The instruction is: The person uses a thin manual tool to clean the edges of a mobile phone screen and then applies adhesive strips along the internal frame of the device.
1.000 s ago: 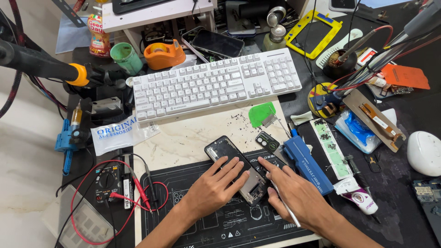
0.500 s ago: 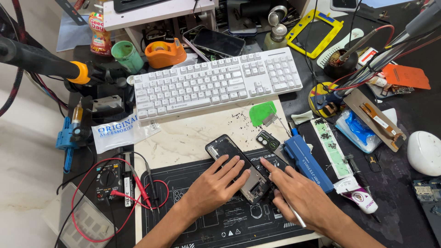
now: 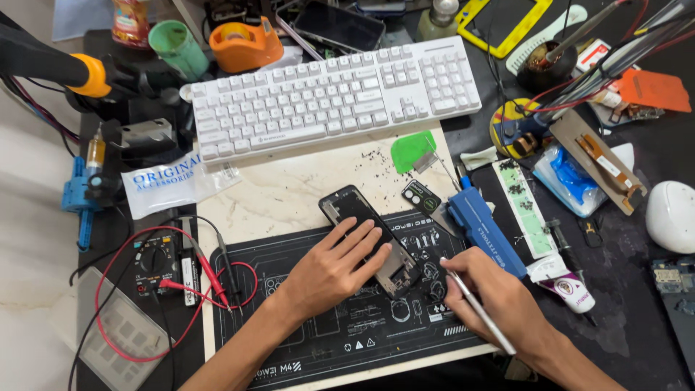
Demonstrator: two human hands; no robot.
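My left hand point(image 3: 334, 266) lies flat on an opened black phone point(image 3: 350, 206) that rests at an angle across the black repair mat point(image 3: 289, 340). Its fingers press the phone's lower half, next to the bare metal end point(image 3: 399, 269). My right hand point(image 3: 486, 291) is just right of the phone and holds a thin silver tool point(image 3: 479, 307) like a pen, its tip close to the phone's lower end. A small black camera part point(image 3: 420, 195) lies just beyond the phone.
A white keyboard point(image 3: 329, 98) sits behind the work area. A blue tool case point(image 3: 485, 230), a green pick point(image 3: 411, 150) and a white tube point(image 3: 572, 289) lie to the right. A multimeter point(image 3: 156, 262) with red leads is at the left, a white mouse point(image 3: 670, 216) far right.
My right hand has drawn slightly away from the phone's lower end, to the right. My left hand stays pressed on the phone.
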